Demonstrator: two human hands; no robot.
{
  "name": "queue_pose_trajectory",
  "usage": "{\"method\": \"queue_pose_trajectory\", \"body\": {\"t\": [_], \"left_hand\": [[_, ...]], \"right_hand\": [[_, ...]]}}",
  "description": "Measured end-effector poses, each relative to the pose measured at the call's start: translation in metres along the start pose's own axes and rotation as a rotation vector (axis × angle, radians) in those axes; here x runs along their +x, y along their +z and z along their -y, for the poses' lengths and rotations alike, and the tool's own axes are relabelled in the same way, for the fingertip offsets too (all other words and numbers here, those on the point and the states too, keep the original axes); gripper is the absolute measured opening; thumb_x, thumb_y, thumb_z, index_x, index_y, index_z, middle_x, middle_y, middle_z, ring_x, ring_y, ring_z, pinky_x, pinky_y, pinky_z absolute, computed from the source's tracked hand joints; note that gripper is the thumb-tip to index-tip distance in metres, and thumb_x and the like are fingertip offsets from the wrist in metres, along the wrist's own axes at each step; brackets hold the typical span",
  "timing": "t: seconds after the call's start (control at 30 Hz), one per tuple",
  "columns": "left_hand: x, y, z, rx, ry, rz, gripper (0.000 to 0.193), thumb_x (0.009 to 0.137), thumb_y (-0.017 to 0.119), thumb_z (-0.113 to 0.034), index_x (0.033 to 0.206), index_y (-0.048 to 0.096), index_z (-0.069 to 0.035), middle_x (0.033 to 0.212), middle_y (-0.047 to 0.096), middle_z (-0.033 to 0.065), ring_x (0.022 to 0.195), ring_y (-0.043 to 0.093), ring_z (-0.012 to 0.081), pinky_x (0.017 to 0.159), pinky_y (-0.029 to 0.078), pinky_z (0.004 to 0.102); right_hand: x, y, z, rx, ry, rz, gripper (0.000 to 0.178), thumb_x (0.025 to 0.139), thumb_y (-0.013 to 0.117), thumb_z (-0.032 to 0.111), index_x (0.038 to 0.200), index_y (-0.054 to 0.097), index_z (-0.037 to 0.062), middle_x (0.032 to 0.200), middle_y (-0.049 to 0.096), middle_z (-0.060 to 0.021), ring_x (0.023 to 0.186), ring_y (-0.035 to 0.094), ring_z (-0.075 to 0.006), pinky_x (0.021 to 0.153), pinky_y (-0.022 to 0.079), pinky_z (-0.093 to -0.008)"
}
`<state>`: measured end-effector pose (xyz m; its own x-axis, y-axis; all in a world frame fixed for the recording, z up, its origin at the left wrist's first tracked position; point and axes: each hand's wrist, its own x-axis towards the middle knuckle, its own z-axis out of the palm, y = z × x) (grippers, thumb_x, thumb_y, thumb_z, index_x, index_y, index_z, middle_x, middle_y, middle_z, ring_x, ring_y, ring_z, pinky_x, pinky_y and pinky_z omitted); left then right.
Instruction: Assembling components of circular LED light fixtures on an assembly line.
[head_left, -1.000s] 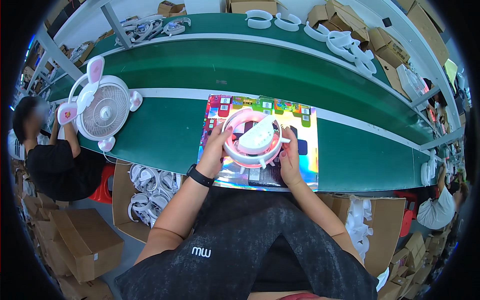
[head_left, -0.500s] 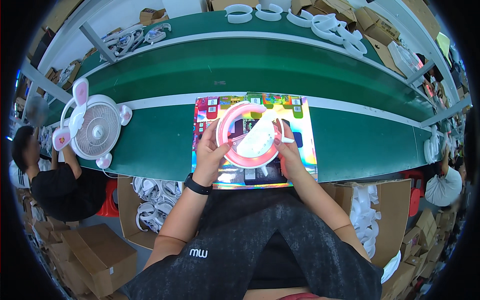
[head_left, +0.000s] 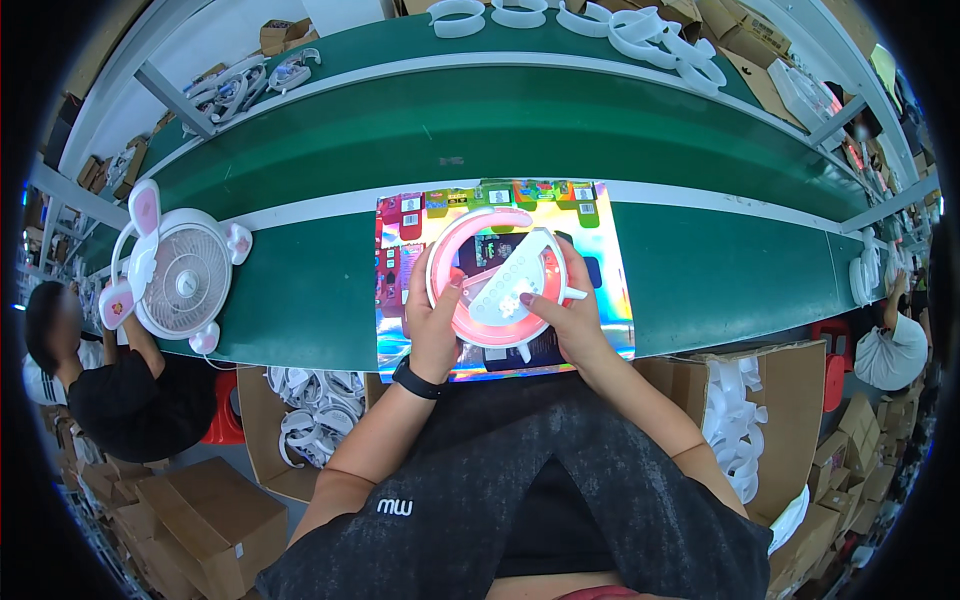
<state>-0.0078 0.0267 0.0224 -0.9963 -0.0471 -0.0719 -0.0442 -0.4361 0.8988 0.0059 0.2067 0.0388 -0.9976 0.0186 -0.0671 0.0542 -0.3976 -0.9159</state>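
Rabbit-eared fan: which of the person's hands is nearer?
Left. The left hand is right of the rabbit-eared fan, holding the pink ring; the right hand is farther right, at the ring's other side.

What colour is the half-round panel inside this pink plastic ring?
The half-round plastic panel is white, seen best in the head view.

Bare forearms [head_left: 375,440] slant in from lower frame, converging near centre. Left hand [head_left: 432,335] curled in a grip, thumb pointing up. Right hand [head_left: 580,320] likewise curled, thumb stretched toward frame left.
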Motion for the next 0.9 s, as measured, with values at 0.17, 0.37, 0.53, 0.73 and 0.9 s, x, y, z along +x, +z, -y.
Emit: {"method": "queue_pose_trajectory", "body": {"t": [0.17, 0.37, 0.53, 0.73, 0.9], "left_hand": [[0.002, 0.004, 0.004, 0.003, 0.068, 0.013, 0.058, 0.095, 0.055, 0.000, 0.148, 0.034, -0.003, 0.124, 0.057, 0.0098, 0.107, 0.057, 0.0135, 0.094, 0.048, 0.0279], [0.017, 0.005, 0.003, 0.095, -0.032, 0.095, 0.057, 0.101, 0.053, -0.018, 0.151, 0.029, -0.005, 0.131, 0.053, 0.0109, 0.115, 0.054, 0.0161, 0.096, 0.046, 0.0309], [0.017, -0.003, 0.009, 0.332, 0.063, 0.167, 0.073, 0.098, 0.055, -0.039, 0.153, 0.020, -0.005, 0.154, 0.026, 0.0196, 0.141, 0.031, 0.0289, 0.111, 0.032, 0.0435], [0.004, 0.008, 0.011, 1.420, 0.493, 0.477, 0.057, 0.081, 0.072, -0.045, 0.125, 0.062, -0.011, 0.146, 0.039, 0.0247, 0.145, 0.017, 0.0463, 0.114, 0.016, 0.0609], [0.005, 0.006, 0.017, 1.433, 0.489, 0.498, 0.055, 0.083, 0.070, -0.044, 0.126, 0.062, -0.010, 0.145, 0.041, 0.0229, 0.144, 0.019, 0.0464, 0.114, 0.017, 0.0610]], "right_hand": [[0.005, -0.004, -0.001, 0.016, -0.047, -0.018, 0.083, 0.070, 0.073, -0.008, 0.143, 0.034, 0.0030, 0.131, 0.049, -0.0107, 0.123, 0.050, -0.0208, 0.102, 0.046, -0.0341], [0.018, -0.008, 0.004, 0.041, -0.015, -0.056, 0.081, 0.071, 0.069, -0.012, 0.143, 0.036, 0.0055, 0.129, 0.051, -0.0113, 0.120, 0.053, -0.0211, 0.098, 0.050, -0.0344], [0.091, -0.040, 0.018, 0.004, -0.021, -0.194, 0.080, 0.073, 0.072, -0.007, 0.144, 0.038, 0.0106, 0.123, 0.057, -0.0094, 0.110, 0.061, -0.0219, 0.080, 0.057, -0.0333], [0.239, -0.145, 0.070, -0.073, -0.119, -0.588, 0.100, 0.071, 0.079, 0.009, 0.151, 0.018, 0.0040, 0.135, 0.046, -0.0258, 0.114, 0.058, -0.0375, 0.092, 0.052, -0.0453], [0.262, -0.198, 0.076, -0.365, -0.070, -0.961, 0.120, 0.066, 0.085, 0.025, 0.155, 0.007, 0.0052, 0.142, 0.042, -0.0289, 0.122, 0.054, -0.0397, 0.104, 0.044, -0.0421]]}}
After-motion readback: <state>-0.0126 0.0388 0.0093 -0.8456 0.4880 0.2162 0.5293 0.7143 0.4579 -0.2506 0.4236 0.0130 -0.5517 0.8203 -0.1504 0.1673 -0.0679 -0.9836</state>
